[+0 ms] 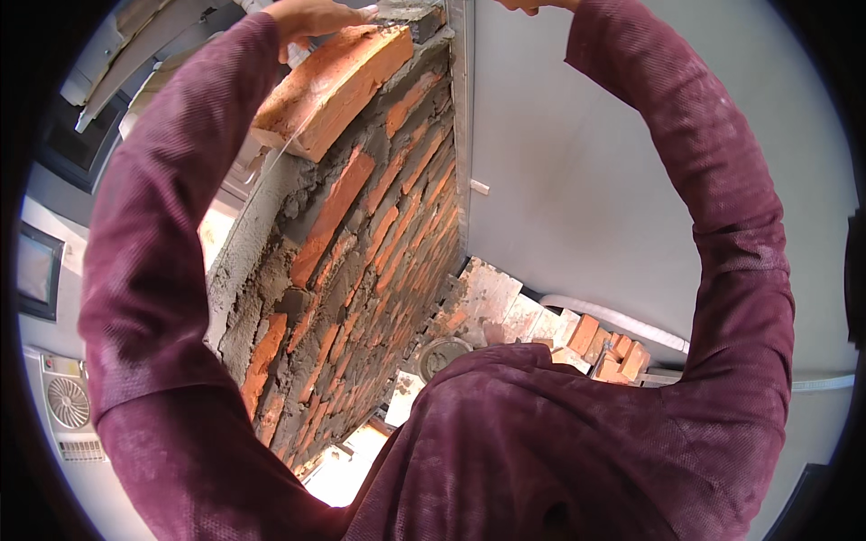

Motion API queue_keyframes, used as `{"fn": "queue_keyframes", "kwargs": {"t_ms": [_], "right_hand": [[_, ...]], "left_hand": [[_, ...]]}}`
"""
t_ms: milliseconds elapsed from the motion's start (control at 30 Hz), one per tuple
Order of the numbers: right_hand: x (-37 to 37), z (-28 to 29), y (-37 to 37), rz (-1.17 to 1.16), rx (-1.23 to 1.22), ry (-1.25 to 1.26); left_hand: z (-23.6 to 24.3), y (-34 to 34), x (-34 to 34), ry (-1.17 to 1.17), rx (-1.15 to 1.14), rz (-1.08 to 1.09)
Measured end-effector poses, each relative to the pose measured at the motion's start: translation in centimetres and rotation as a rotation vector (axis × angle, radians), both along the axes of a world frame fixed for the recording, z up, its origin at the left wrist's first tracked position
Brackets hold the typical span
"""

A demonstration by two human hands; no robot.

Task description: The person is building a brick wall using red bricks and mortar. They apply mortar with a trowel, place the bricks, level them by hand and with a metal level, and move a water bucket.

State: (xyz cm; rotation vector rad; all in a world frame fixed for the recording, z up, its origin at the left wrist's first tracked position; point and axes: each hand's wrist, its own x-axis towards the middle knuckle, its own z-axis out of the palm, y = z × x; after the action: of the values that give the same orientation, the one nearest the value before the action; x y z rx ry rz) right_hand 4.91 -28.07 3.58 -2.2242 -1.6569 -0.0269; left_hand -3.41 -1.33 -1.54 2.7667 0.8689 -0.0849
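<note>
At the top, my left hand [311,18] is on an orange brick [329,90], fingers closed around its far side. The brick sits tilted in view along the upper part of a rough brick wall [329,221] with grey, uneven mortar. A thin pale string [296,135] crosses the brick's end. A grey mortar-covered block [410,16] lies just beyond it. My right hand [528,5] is raised at the upper edge, right of the wall, mostly cut off; its fingers look curled, and what they hold, if anything, is out of sight.
A grey panel [586,180] borders the wall on the right. Below are a round bucket [437,359], stacked loose bricks [609,352], pale boards [505,307] and a white hose [622,320]. At far left are a fan unit [68,401] and a small window [36,270].
</note>
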Motion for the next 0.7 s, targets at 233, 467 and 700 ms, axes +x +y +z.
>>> {"fn": "queue_keyframes", "kwargs": {"t_ms": [233, 467, 700], "right_hand": [[-2.3, -1.9, -1.7, 0.116, 0.158, -0.004], [-3.7, -2.0, -0.7, 0.1, 0.029, 0.036], [-4.0, -1.1, -0.5, 0.123, -0.022, 0.011]], "left_hand": [[1.9, -1.9, -7.1, 0.269, 0.149, -0.042], [1.2, -3.2, -6.9, 0.17, 0.09, 0.064], [1.2, -4.4, -6.6, 0.119, 0.083, 0.1]]}}
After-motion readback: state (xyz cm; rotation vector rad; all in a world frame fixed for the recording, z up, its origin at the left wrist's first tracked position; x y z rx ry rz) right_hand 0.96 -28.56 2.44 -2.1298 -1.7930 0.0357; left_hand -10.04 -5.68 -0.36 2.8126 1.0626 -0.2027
